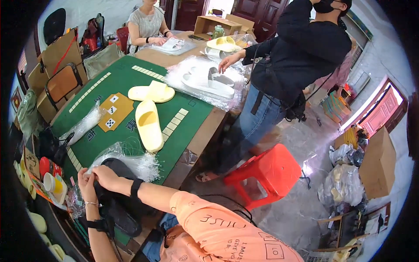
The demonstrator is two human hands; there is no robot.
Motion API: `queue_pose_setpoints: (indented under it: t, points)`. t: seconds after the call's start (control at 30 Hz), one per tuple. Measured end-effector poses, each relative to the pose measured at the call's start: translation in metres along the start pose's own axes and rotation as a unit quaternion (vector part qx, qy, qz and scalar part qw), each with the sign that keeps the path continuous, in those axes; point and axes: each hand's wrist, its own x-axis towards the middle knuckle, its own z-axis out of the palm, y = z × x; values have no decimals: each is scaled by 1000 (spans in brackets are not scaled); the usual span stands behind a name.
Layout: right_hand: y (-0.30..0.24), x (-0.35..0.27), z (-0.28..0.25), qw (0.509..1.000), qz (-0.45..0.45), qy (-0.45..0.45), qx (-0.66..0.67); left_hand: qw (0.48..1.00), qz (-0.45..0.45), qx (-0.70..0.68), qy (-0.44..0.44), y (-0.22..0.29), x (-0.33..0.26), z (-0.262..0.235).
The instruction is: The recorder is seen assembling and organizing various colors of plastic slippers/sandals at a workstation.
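My left hand (85,180) and my right hand (106,177) meet at the near left of the table, fingers pinched close together. A small pale thing shows between the fingertips, too small to name. Just under and beside my hands lies a pair of black slide sandals, one black slide (124,216) nearer me, the other black slide (118,167) partly hidden behind my right hand. A bundle of clear plastic strands (146,168) rests against the farther one. Beyond it are two yellow slides, one yellow slide (149,124) pointing toward me, the other yellow slide (152,92) lying crosswise.
The green mat (187,131) covers the table. Another clear bundle (89,124) lies at left, near cups and a red-lidded jar (48,167). White slides (209,83) sit on plastic bags. A person in black (297,56) stands at right by a red stool (270,170); another person (148,26) sits opposite.
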Motion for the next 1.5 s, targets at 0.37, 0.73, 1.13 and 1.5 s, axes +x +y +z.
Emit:
queue_pose_setpoints:
  t: [0.37,0.73,1.13,1.5]
  points:
    - [-17,2,21,956,23,-159,247,991,-60,72,92,-71,21,-46]
    - [16,23,-17,961,20,-229,154,995,-55,69,-36,-5,-5,24]
    - [-3,18,-10,924,119,-251,264,972,-105,-200,65,-7,-20,3]
    - [-2,14,-11,930,153,-192,272,975,-42,130,173,-12,-27,13]
